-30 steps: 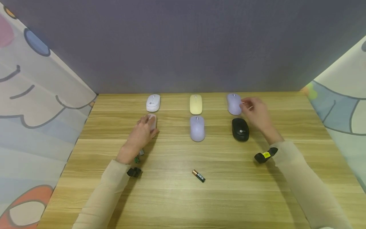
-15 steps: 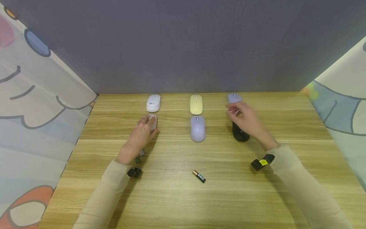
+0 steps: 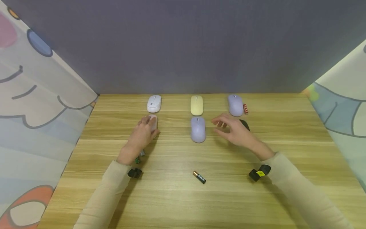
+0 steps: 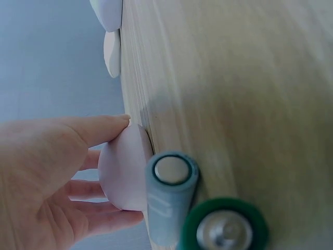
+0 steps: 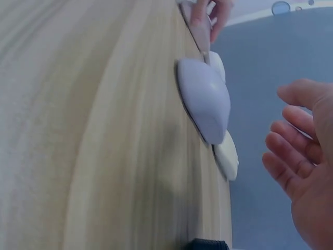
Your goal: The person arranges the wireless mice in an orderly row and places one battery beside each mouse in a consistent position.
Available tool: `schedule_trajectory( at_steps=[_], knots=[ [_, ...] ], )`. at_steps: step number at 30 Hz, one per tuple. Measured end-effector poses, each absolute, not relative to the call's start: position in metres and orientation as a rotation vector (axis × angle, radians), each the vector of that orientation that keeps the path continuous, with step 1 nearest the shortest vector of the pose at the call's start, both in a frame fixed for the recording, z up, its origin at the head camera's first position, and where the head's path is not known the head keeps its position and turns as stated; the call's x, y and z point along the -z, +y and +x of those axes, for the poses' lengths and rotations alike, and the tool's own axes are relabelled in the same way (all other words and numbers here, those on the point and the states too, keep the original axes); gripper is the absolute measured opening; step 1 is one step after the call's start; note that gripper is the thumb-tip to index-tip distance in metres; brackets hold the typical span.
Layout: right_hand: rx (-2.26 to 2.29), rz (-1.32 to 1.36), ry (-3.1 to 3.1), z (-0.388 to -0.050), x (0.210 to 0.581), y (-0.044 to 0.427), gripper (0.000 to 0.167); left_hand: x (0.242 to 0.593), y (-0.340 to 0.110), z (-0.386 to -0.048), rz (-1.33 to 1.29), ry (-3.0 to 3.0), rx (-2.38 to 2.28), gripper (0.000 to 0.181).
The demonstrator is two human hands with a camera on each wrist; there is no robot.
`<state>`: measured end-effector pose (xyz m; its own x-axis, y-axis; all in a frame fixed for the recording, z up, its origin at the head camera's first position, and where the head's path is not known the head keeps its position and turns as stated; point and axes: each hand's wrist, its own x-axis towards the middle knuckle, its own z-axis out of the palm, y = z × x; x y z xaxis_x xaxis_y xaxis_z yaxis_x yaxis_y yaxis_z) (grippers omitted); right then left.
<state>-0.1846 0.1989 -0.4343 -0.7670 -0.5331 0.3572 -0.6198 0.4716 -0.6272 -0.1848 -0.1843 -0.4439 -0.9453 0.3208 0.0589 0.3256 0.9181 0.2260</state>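
My left hand (image 3: pixel 140 135) holds a pale pink computer mouse (image 3: pixel 154 122) on the table. In the left wrist view its thumb and fingers lie on opposite sides of the mouse (image 4: pixel 126 169). My right hand (image 3: pixel 235 130) hovers with loosely bent fingers and nothing in them, just right of the front lavender mouse (image 3: pixel 198 129). Under this hand a black mouse (image 3: pixel 245 124) is mostly hidden. A red battery (image 3: pixel 245 109) lies against the right side of the back lavender mouse (image 3: pixel 235 105).
A white mouse (image 3: pixel 154 103) and a yellow mouse (image 3: pixel 196 105) sit along the back. One dark battery with a copper end (image 3: pixel 199 177) lies at the front middle. Beside the left wrist are a green battery (image 3: pixel 138 160) and a grey battery (image 3: pixel 142 153). A grey panel (image 3: pixel 197 47) stands behind the table.
My right hand has moved left and toward me, from beside the back lavender mouse across the black mouse. The red battery now shows beside that lavender mouse. My left hand stays put.
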Motion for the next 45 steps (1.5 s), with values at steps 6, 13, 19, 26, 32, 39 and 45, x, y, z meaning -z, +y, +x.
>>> schedule_trajectory(
  at_steps=[6,13,19,26,32,39,45],
  knots=[
    [-1.178,1.147,-2.606,-0.175,0.44,0.192,0.036,0.445,-0.183,-0.185,-0.524,-3.046,0.366,0.058],
    [-1.227,1.318,-2.633,-0.164,0.444,0.185,0.044,0.446,-0.181,-0.186,-0.523,-3.058,0.375,0.059],
    [-1.143,1.452,-2.668,-0.157,0.445,0.178,0.048,0.446,-0.18,-0.187,-0.493,-3.087,0.387,0.061],
    [-1.126,1.516,-2.726,-0.148,0.446,0.173,0.05,0.445,-0.179,-0.187,-0.495,-3.094,0.382,0.061],
    [-1.026,1.702,-2.759,-0.139,0.446,0.169,0.057,0.444,-0.178,-0.187,-0.482,-3.115,0.393,0.061],
    [-0.903,1.923,-2.806,-0.127,0.448,0.164,0.07,0.446,-0.179,-0.186,-0.486,-3.091,0.373,0.061],
    [-0.817,2.026,-2.839,-0.12,0.45,0.163,0.072,0.446,-0.179,-0.186,-0.501,-3.068,0.365,0.06]
  ],
)
